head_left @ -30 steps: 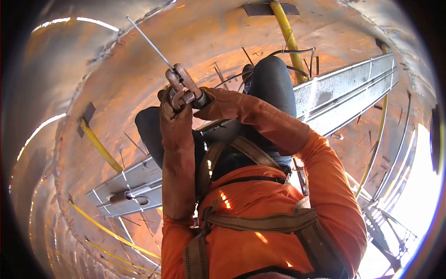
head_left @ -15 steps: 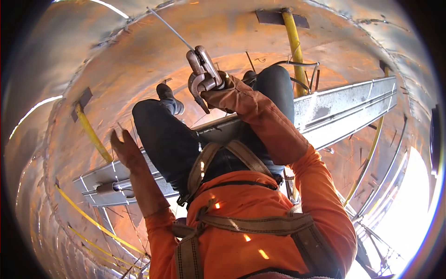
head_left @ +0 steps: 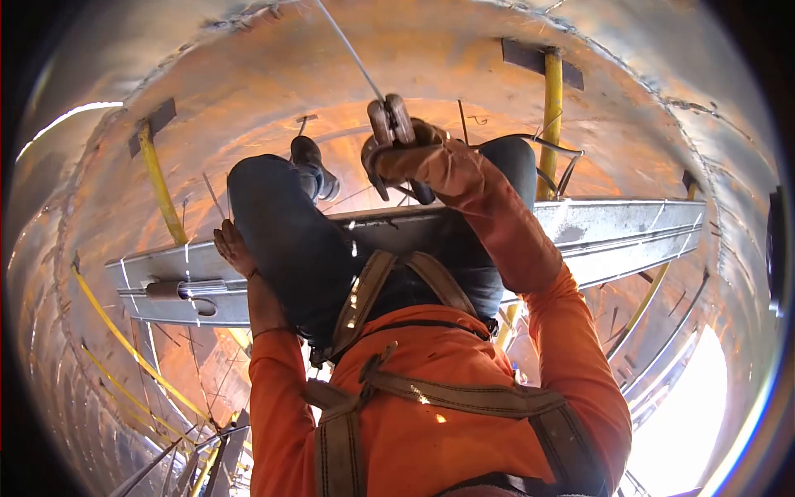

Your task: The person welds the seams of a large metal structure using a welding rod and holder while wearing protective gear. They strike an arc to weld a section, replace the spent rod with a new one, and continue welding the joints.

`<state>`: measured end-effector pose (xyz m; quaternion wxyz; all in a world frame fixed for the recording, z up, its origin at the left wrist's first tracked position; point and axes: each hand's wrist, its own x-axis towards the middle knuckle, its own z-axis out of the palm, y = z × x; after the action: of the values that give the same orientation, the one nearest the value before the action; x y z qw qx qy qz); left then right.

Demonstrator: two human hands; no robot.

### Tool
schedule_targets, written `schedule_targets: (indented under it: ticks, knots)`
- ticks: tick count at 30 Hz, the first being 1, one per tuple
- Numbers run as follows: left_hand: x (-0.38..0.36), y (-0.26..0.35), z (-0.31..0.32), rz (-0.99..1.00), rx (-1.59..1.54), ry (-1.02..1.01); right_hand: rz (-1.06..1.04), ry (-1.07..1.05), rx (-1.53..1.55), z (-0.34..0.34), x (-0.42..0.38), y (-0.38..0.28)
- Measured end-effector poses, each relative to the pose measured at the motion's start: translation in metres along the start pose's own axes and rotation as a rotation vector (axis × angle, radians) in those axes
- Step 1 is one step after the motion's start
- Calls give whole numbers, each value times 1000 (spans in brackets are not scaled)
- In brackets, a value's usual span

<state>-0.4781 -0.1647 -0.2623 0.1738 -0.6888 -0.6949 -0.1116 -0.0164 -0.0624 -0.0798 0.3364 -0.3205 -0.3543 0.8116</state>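
My right hand (head_left: 418,157), in a long brown leather glove, is closed around a worn metal clamp-like holder (head_left: 391,120) above my lap. A thin straight rod (head_left: 352,54) extends from this holder toward the top of the view. My left hand (head_left: 234,247), also gloved, is beside my left thigh at the upper edge of a metal plank (head_left: 236,290). Its fingers are extended, with nothing visible held in them. A thin rod (head_left: 213,195) shows just above these fingertips; whether they touch it is unclear.
My legs (head_left: 290,240) straddle the plank inside a curved, rusty metal shell (head_left: 373,50). Yellow posts (head_left: 552,108) stand on both sides. A brown-handled tool (head_left: 170,290) lies on the plank's left part. A black cable (head_left: 571,170) loops near my right knee, and rods and bars cross below.
My left hand has come in beside my thigh and the plank. The holder and rod in my right hand appear farther right and tilted differently. The whole view has shifted slightly.
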Motion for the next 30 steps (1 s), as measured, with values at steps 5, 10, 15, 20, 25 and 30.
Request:
schedule_targets:
  ticks: [5, 10, 15, 20, 25, 30]
  knots:
    - [-1, 0, -3, 54, 24, -8, -240, 110, -326, -32, 11, 5]
    - [-4, -4, -3, 109, 59, -6, -188, 93, -60, -64, 1, 18]
    - [7, -4, -9, 40, 5, -189, -571, -299, 339, -133, 59, 106]
    - [42, -8, -20, -444, -277, -417, -400, 83, 409, -114, 33, 99]
    - [138, 77, -83, -736, -976, -76, -852, -420, 570, -157, 98, 183]
    - [193, 174, -122, -187, -1421, -807, -225, 82, 283, -46, 24, 52]
